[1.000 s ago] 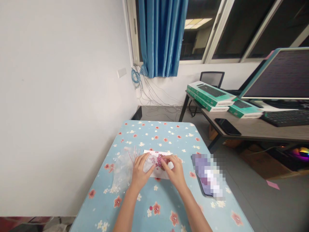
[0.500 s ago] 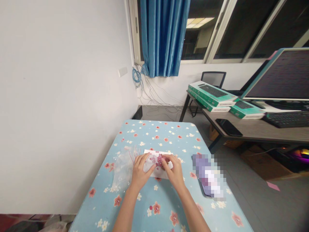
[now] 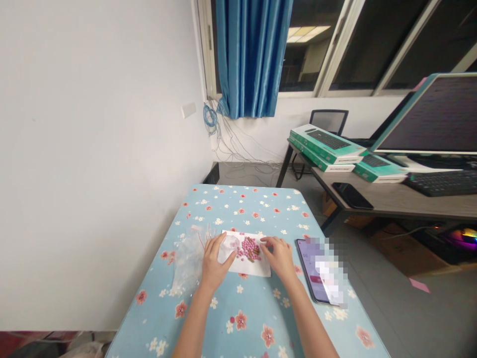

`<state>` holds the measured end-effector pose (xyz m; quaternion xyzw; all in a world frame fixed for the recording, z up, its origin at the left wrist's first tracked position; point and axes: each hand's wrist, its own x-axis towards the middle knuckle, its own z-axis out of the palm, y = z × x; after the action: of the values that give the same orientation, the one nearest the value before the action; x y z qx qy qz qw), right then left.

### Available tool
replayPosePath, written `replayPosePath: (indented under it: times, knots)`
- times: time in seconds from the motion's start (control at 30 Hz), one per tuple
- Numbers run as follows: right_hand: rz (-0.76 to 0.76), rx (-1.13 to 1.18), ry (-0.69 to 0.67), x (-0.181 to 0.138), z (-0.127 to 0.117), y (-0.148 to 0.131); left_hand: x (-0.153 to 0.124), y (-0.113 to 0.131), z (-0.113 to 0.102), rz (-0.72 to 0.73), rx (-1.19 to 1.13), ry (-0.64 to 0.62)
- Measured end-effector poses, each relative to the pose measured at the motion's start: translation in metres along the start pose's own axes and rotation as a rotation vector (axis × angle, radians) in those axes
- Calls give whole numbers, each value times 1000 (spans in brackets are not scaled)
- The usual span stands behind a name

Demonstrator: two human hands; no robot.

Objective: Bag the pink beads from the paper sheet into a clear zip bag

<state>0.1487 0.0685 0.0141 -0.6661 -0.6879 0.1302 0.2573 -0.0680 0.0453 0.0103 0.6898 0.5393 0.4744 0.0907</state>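
Observation:
A pile of small pink beads (image 3: 248, 244), with several brown oblong pieces (image 3: 252, 258) among them, lies on a white sheet of paper (image 3: 257, 271). My left hand (image 3: 215, 259) is at the sheet's left side, its thumb and fingers around a small, clear, rounded plastic piece (image 3: 230, 242); whether that is a cup or a bag I cannot make out. Pink spots show through or beside its rim. My right hand (image 3: 278, 254) is just right of the pile, fingers bent and apart, with nothing visible in them.
Crumpled clear plastic bags (image 3: 186, 263) with red ties lie left of my left hand. To the right a phone (image 3: 316, 278) rests on the flowered tablecloth (image 3: 246, 209). A desk (image 3: 391, 204) with keyboard boxes (image 3: 328, 144) and a monitor (image 3: 432, 114) stands beyond.
My right hand has drawn back to the right, off the pile, uncovering the pink beads and brown pieces. My left hand stays almost where it was.

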Motion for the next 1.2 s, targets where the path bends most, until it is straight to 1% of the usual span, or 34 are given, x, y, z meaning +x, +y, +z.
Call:
replayPosePath:
  times: [0.17,0.3,0.5,0.73,1.2]
  knots:
    - [-80,-45,-69,14,1,-5,0,0,0,-7,-9,-5]
    - [-124,-66,-100,21,5,-5,1,2,-1,-14,-15,-5]
    - [-141,-89,-96,27,12,-2,1,3,-1,-18,-26,-10]
    - [-146,-86,-141,28,7,-4,0,4,-1,-23,-24,-15]
    - [-207,-118,-165,30,5,1,-2,1,0,-37,-32,-47]
